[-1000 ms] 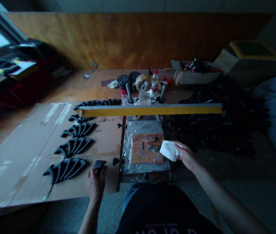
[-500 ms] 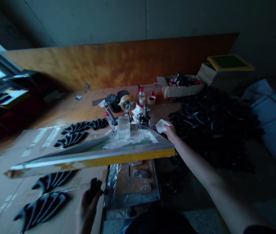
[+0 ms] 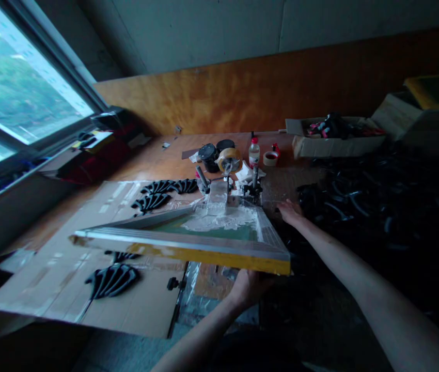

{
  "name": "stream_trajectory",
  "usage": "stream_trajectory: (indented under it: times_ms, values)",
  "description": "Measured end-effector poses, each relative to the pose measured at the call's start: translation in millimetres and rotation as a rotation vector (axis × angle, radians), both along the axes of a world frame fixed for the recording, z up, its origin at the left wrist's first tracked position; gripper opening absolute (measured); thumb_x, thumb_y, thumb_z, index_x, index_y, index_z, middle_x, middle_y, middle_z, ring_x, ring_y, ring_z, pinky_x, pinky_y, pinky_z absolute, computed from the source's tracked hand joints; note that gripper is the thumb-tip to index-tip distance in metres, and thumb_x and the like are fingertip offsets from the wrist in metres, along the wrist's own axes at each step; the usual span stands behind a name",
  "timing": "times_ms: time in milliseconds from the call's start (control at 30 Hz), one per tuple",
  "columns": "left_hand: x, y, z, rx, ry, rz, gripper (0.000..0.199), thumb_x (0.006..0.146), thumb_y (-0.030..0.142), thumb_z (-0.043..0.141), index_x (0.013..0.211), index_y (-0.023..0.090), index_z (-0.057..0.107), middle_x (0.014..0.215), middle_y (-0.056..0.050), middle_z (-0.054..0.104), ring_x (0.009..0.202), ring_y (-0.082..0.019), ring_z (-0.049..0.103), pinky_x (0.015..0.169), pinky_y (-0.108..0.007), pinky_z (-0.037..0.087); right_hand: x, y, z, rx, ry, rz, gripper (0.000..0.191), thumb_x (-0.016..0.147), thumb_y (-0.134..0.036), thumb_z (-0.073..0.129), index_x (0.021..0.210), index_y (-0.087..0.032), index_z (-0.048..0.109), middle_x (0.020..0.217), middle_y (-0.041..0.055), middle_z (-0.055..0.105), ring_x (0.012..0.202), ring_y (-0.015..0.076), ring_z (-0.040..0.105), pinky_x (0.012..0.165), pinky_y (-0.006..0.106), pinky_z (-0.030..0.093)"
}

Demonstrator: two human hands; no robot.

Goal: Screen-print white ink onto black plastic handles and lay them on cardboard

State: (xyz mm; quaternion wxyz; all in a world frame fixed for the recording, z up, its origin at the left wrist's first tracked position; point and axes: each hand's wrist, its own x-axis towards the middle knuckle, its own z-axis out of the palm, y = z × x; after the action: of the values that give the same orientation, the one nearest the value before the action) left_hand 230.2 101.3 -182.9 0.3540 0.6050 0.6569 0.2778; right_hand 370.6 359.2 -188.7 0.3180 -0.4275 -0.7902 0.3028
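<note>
A framed screen with a yellow-edged front bar is tilted up, white paste smeared over its green mesh. Under its right front edge is my left hand; its fingers are hidden below the frame. To the right of the screen, my right hand reaches over the bench beside the black pile, fingers apart and nothing visible in it. Metal clamps stand at the screen's back. Curved black pieces lie in rows on cardboard at the left.
A large heap of black parts covers the right side. Behind the screen stand a red-capped bottle, tape rolls and dark tubs. An open carton sits at the back right. A window is at the left.
My left hand has moved right, under the screen's front edge, from beside the lower platform. The white piece is gone from my right hand. The view has turned left.
</note>
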Motion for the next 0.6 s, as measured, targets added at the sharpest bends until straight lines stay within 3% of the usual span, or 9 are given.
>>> stream_trajectory:
  times_ms: [67, 167, 267, 400, 500, 600]
  values:
    - [-5.8, -2.5, 0.3, 0.056, 0.041, -0.01, 0.046, 0.074, 0.02, 0.072, 0.119, 0.02, 0.063, 0.114, -0.01, 0.069, 0.112, -0.026, 0.062, 0.098, -0.039, 0.05, 5.7, -6.8, 6.4, 0.009, -0.096, -0.065, 0.017, 0.085, -0.017, 0.06, 0.1, -0.014, 0.066, 0.104, 0.0132, 0.066, 0.104, 0.0281, 0.059, 0.094, 0.045, 0.044]
    - [-30.1, -22.6, 0.5, 0.116, -0.031, 0.076, 0.034, 0.081, 0.023, 0.066, 0.115, 0.021, 0.065, 0.111, -0.008, 0.069, 0.106, -0.022, 0.064, 0.093, -0.036, 0.053, 10.3, -33.1, 13.3, 0.043, -0.16, -0.152, 0.026, 0.078, -0.013, 0.06, 0.104, -0.014, 0.066, 0.098, 0.0131, 0.067, 0.096, 0.0285, 0.061, 0.091, 0.046, 0.045]
    - [-65.7, -49.9, -0.4, 0.103, -0.222, 0.225, 0.025, 0.087, 0.031, 0.06, 0.108, 0.02, 0.067, 0.11, -0.007, 0.07, 0.098, -0.019, 0.067, 0.085, -0.033, 0.055, -4.7, -90.3, 7.3, 0.015, -0.04, -0.023, 0.022, 0.08, -0.02, 0.059, 0.099, -0.02, 0.069, 0.094, 0.0076, 0.068, 0.092, 0.0243, 0.063, 0.086, 0.039, 0.049]
    - [-121.9, -72.7, 4.7, 0.109, -0.322, 0.476, 0.032, 0.084, 0.043, 0.06, 0.101, 0.017, 0.068, 0.102, -0.008, 0.072, 0.09, -0.019, 0.068, 0.08, -0.032, 0.055, -57.2, -185.5, -16.1, 0.013, -0.012, 0.19, 0.025, 0.089, -0.022, 0.05, 0.101, -0.023, 0.073, 0.096, 0.0057, 0.065, 0.091, 0.0192, 0.063, 0.085, 0.033, 0.051]
    - [-163.2, -70.5, 27.7, 0.232, -0.32, 0.608, 0.041, 0.081, 0.049, 0.062, 0.104, 0.015, 0.067, 0.097, -0.009, 0.072, 0.087, -0.019, 0.067, 0.076, -0.03, 0.054, -90.0, -230.6, -25.7, 0.131, -0.21, 0.279, 0.034, 0.093, -0.017, 0.044, 0.113, -0.024, 0.07, 0.101, 0.008, 0.062, 0.093, 0.0195, 0.061, 0.084, 0.032, 0.05]
    - [-195.6, -52.7, 68.6, 0.44, -0.411, 0.666, 0.045, 0.079, 0.048, 0.066, 0.11, 0.016, 0.063, 0.089, -0.006, 0.07, 0.078, -0.015, 0.065, 0.071, -0.027, 0.054, -99.8, -246.8, -20.6, 0.286, -0.508, 0.287, 0.039, 0.093, -0.016, 0.043, 0.124, -0.027, 0.065, 0.107, 0.0108, 0.061, 0.1, 0.0242, 0.057, 0.087, 0.036, 0.046]
